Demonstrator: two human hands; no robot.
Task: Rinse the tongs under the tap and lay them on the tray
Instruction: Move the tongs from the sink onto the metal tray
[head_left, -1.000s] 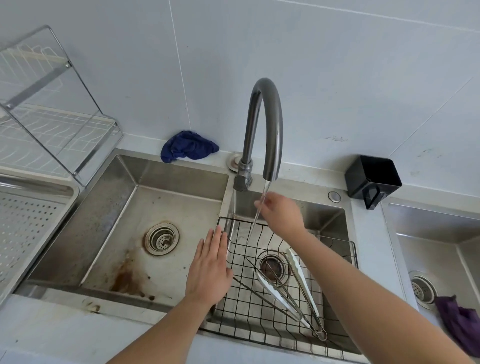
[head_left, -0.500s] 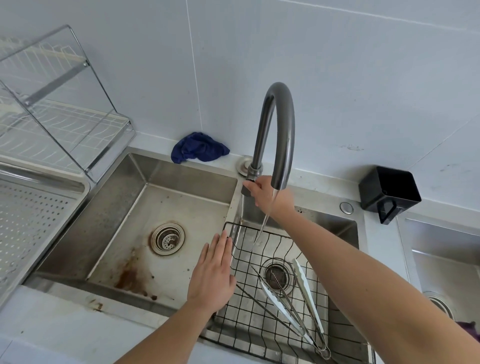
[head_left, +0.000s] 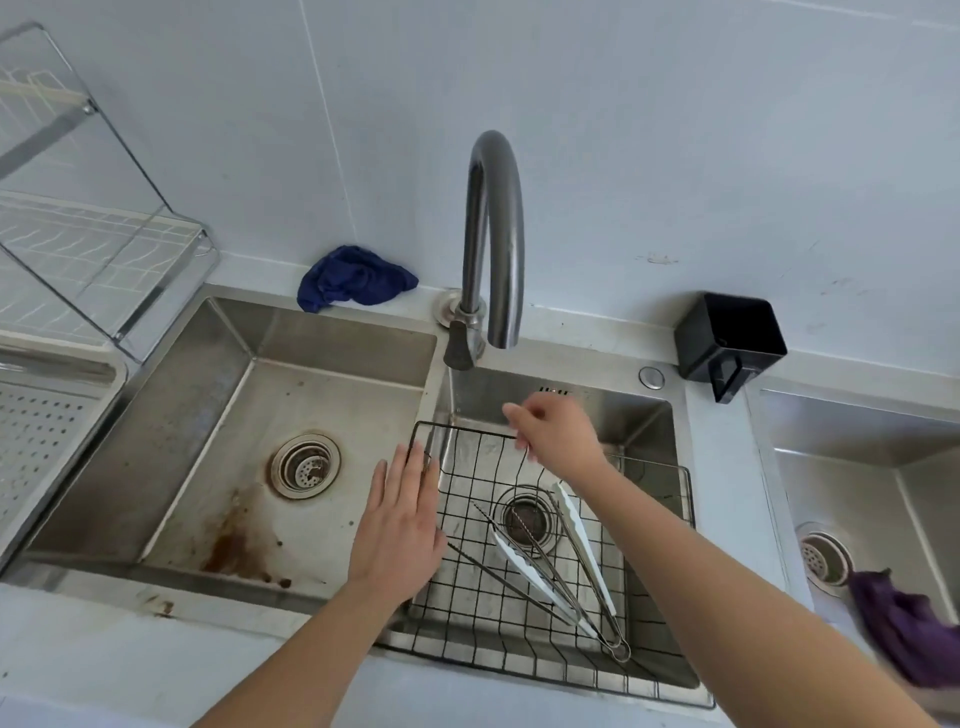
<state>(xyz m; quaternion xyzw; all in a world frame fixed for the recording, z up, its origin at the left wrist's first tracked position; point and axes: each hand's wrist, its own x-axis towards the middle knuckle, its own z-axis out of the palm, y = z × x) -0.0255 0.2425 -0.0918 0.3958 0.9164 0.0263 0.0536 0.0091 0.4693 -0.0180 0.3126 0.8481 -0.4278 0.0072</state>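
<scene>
- head view, tongs: the white-tipped tongs (head_left: 584, 556) lie in the black wire basket (head_left: 467, 639) that sits in the right basin. their tips point toward the drain and the hinged end toward the person. a thinner steel pair (head_left: 498, 575) lies crossed beside them. neither hand touches either pair.
- head view, left hand (head_left: 400, 530): flat, fingers straight and together, over the divider at the basket's left edge. it holds nothing. judgement: it is placed there as a brace or to steady the basket.
- head view, right hand (head_left: 556, 436): raised over the basket's back rim, below and just right of the tap (head_left: 493, 234). fingers are loosely curled with nothing seen in them. the hand is blurred, so contact with the rim wire cannot be confirmed.
- head view, tap: the spout hangs over the back of the right basin and the lever (head_left: 460, 348) sits at its base. no stream is plainly visible under the spout.
- head view, tray: the perforated tray (head_left: 47, 431) stands at far left, well apart from the tongs, with the stained left basin (head_left: 208, 415) between them.
- judgement: the tongs are not yet picked up. the next move calls for a grip near the hinged end, so the tips can reach under the spout.
</scene>
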